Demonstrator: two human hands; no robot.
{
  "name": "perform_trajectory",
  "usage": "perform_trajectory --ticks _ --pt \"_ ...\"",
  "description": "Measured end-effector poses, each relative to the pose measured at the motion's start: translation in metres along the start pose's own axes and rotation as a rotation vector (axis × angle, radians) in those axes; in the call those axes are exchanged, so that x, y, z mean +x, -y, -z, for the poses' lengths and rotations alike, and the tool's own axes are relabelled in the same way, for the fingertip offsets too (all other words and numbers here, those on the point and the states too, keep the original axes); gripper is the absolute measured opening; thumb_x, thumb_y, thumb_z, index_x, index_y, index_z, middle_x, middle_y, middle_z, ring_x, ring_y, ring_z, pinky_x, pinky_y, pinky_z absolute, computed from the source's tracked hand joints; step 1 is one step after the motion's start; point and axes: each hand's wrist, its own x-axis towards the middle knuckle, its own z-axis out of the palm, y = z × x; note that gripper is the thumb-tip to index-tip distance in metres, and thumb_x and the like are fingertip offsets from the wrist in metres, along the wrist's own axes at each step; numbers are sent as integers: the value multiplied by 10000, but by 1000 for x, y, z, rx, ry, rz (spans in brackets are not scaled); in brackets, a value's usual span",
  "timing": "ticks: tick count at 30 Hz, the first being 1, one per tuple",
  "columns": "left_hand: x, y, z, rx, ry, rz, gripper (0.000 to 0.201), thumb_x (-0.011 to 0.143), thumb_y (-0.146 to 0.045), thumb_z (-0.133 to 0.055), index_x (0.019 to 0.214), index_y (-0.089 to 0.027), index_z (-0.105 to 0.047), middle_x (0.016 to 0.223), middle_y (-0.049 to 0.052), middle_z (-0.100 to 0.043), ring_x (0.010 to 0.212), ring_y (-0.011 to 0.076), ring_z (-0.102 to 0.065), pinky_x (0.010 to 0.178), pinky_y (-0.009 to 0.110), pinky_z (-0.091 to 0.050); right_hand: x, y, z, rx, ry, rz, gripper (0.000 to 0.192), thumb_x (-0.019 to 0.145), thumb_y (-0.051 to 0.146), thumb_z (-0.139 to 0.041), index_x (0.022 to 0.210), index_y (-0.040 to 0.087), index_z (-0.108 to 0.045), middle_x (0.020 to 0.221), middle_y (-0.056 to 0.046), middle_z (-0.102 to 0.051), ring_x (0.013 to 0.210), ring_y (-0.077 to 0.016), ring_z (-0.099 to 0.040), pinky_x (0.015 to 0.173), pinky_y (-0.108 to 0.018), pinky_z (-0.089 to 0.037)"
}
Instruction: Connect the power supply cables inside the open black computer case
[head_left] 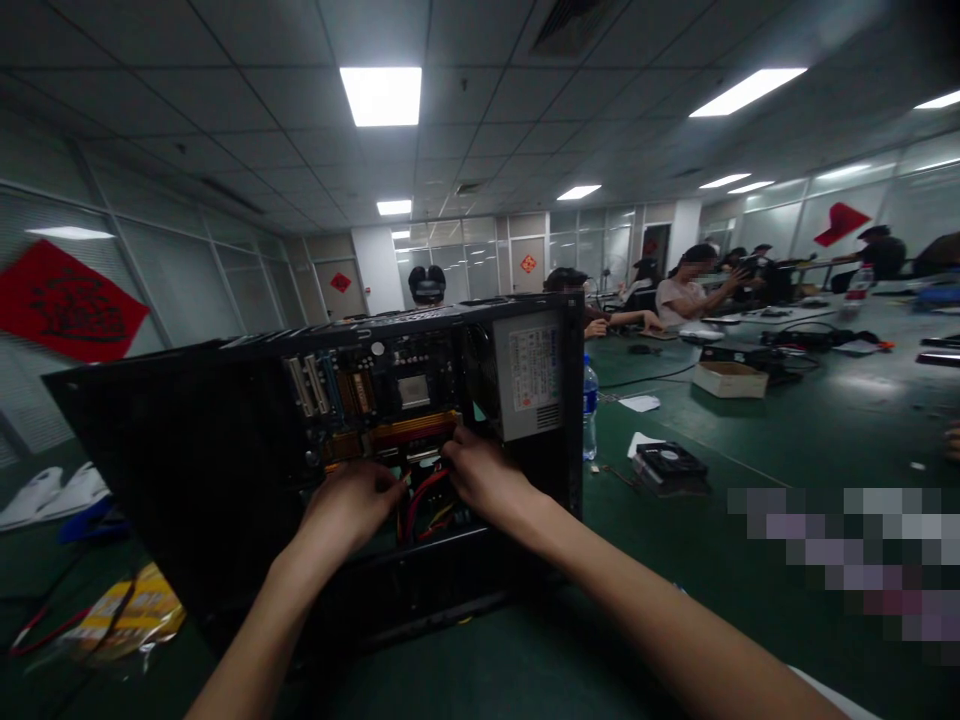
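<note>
A black computer case (450, 560) stands on the table in front of me, its side open towards me. Inside it are a motherboard (442, 360) with several expansion slots and a silver power supply (529, 378) at the upper right. Red, yellow and black power cables (420, 505) loop below the orange memory slots. My left hand (349, 508) reaches in beside these cables, thumb and fingers pinched together; what is between them is too small to tell. My right hand (484, 475) is closed at the upper end of the red cables, its fingertips partly hidden by the hand.
Right of the case are a water bottle (590, 410), a black fan (669, 465) and an open cardboard box (729, 380). A yellow plastic packet (131, 610) and loose wires lie to the left. Other people (694, 290) sit along the green table (780, 560).
</note>
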Motion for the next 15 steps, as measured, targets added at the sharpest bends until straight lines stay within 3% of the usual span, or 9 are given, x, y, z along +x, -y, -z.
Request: perform_trajectory --ticks 5,15 --pt "1 -2 -4 -20 -74 71 311 860 -418 -504 818 -238 -754 864 58 -764 847 233 -692 642 278 -391 0 -2 -2 7 -25 5 180 881 96 -490 978 157 -628 1114 -96 -580 923 -197 -600 738 -276 -445" --pt "2 -4 -12 2 -142 71 318 873 -416 -494 810 -243 -753 844 70 -761 809 227 -692 633 290 -395 1 -3 -4 6 -18 13 168 895 103 -496 983 155 -630 1104 -95 -586 873 -186 -597 711 -274 -442"
